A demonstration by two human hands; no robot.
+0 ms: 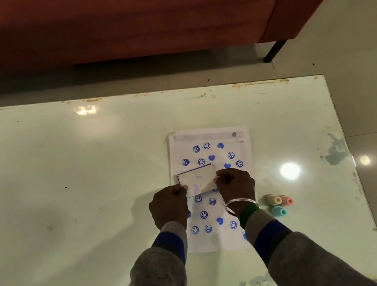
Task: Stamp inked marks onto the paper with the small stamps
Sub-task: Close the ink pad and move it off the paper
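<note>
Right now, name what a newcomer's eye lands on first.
The paper at the table's middle, dotted with blue smiley and heart marks. Above it the left hand and right hand grip a small white box. Three pastel stamps lie just right of the sheet.

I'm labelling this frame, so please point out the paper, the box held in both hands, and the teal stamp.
paper (209,137): head view, on its bare top margin.
box (198,178): head view, on the middle of its top face.
teal stamp (278,211): head view, on the middle of its body.
</note>
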